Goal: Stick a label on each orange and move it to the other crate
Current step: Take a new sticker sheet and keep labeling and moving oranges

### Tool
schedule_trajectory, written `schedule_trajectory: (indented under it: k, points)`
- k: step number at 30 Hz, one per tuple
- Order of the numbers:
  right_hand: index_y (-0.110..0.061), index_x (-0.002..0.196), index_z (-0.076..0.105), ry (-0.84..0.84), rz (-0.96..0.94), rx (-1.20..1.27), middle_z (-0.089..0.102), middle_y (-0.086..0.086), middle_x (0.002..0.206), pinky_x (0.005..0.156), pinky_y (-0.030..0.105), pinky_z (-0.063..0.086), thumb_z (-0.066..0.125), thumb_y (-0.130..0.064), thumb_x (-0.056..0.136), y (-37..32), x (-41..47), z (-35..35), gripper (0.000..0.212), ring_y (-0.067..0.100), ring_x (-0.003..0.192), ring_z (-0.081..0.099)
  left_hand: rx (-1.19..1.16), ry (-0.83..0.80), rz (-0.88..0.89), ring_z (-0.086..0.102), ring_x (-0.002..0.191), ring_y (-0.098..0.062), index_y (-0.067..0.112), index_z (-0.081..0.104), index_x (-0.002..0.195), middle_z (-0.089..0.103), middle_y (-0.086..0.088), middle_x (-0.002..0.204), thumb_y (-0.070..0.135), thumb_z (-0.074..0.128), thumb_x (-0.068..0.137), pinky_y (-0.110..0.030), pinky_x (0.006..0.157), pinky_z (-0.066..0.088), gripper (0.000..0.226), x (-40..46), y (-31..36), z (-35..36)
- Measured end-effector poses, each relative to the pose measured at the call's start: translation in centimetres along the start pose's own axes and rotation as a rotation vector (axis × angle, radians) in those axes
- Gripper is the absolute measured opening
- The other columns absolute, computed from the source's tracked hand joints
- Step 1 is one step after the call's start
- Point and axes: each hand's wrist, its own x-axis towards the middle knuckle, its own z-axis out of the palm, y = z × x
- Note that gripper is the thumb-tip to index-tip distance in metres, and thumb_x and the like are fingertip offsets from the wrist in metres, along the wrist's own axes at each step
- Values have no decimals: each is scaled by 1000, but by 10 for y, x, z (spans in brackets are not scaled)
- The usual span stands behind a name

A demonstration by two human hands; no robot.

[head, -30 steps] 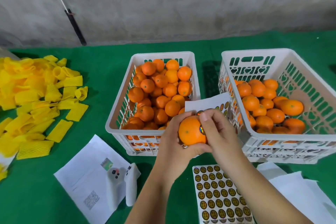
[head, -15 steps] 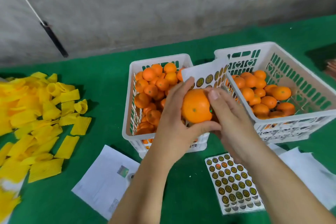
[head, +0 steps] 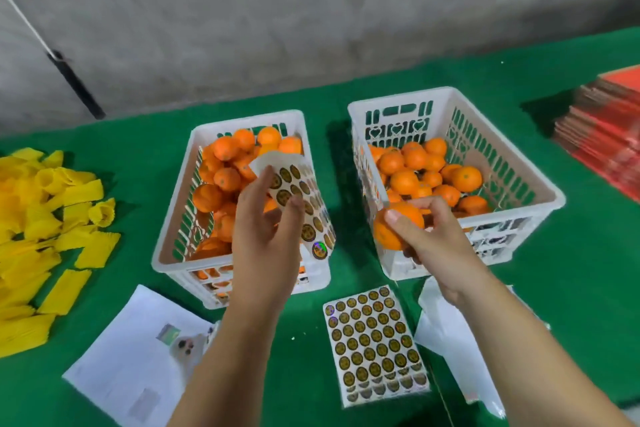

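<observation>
Orange round fruit (head: 398, 225) sits gripped in the right hand (head: 427, 236) at the near rim of the white slatted plastic crate (head: 519, 215), its drop just beyond; left hand (head: 266, 239) pinches a sticker sheet (head: 298, 198).

- Rough grey concrete wall (head: 311, 10) across the whole far side, mottled and unpainted.
- Thin white cord (head: 24, 24) slanting down the wall at the far left, ending in a black handle-like piece (head: 78, 87) near the tabletop's far edge.
- Green felt-like cloth over the tabletop (head: 138, 149), meeting the wall directly along the far edge.
- Even, soft light; faint shadows on the cloth.
</observation>
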Motion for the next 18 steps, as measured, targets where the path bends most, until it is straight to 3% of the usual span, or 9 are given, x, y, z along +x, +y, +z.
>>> schedule_trajectory:
  k: [2,4,6,8,10,12,14,16,18]
  points:
    - [-26,113,61,81,-30,-92,62,11,127,76,26,59,85,-51,74,13,25,-20,52,19,102,65,27,-22,-42,67,78,3,34,53,150,71,18,115,26,66,105,-12,65,55,47,-7,-11,12]
    - [-26,120,59,179,-67,-269,46,5,136,96,36,50,86,-45,81,18,53,-42,51,20,114,54,64,-67,-78,60,70,5,39,54,149,68,34,88,27,64,106,-9,63,50,46,-10,-16,23]
    - [-27,130,56,261,-107,-445,31,-1,133,96,30,37,84,-44,84,17,74,-64,57,18,111,44,88,-94,-84,69,88,9,37,55,150,66,47,102,26,64,106,-6,72,53,46,-8,-15,33]
    - [-23,147,46,304,-89,-535,29,8,144,100,31,35,79,-41,90,19,92,-82,69,30,122,47,72,-108,-85,67,107,12,36,56,151,62,49,116,26,65,105,-9,81,55,47,-1,-12,46]
    - [-26,164,18,271,33,-535,9,16,165,118,42,31,72,-45,95,21,101,-87,90,41,149,29,18,-157,-94,66,111,11,35,56,150,64,46,119,25,65,106,-15,87,57,47,6,-10,60]
    - [-34,166,2,164,118,-542,-2,9,172,126,52,21,62,-62,95,23,99,-73,97,36,158,11,-84,-212,-123,67,113,9,29,57,150,68,39,121,22,65,104,-16,86,58,47,11,-12,73]
    - [-41,161,28,21,63,-416,29,2,168,122,53,30,47,-75,95,25,86,-50,76,27,154,29,-178,-228,-164,70,115,1,27,62,144,72,26,125,28,69,97,-13,82,57,47,16,-16,80]
    - [-46,130,65,-127,22,-260,68,-15,133,105,43,49,39,-82,93,24,73,-29,57,9,126,61,-213,-206,-193,74,111,-9,27,72,129,77,11,123,32,70,91,-17,80,58,38,21,-25,82]
    - [-31,115,72,-235,-34,-266,77,-9,111,93,42,56,44,-81,91,23,73,-18,62,10,105,70,-257,-154,-246,76,104,-19,26,78,107,79,-3,114,30,70,89,-28,79,62,20,27,-34,82]
